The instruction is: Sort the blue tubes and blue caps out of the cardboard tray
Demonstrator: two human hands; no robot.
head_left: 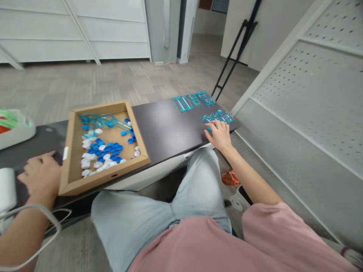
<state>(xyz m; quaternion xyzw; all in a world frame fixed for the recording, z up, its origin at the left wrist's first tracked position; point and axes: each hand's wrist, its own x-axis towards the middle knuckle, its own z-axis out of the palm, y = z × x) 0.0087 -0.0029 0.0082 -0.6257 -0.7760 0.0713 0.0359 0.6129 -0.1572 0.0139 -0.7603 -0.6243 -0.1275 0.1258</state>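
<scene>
My left hand (42, 174) lies on the dark table, at the left side of a cardboard tray (103, 179). Its fingers are apart, and the fingertip nearest the tray is by a small dark object (58, 158) that I cannot make out. Inside the tray are blue hexagonal pieces (115, 148), white hexagonal pieces (86, 160) and clear teal plastic parts (99, 120). Over at the table's right end, my right hand (219, 135) reaches to a cluster of curved teal plastic pieces (219, 115). Its fingers are spread at their near edge; whether they touch is unclear.
Flat teal parts (183, 102) lie in groups at the far right of the black tabletop (167, 126). A white bin (17, 128) with green and red items stands left. A white cable (53, 223) crosses my left forearm. A perforated metal panel (306, 105) rises on the right.
</scene>
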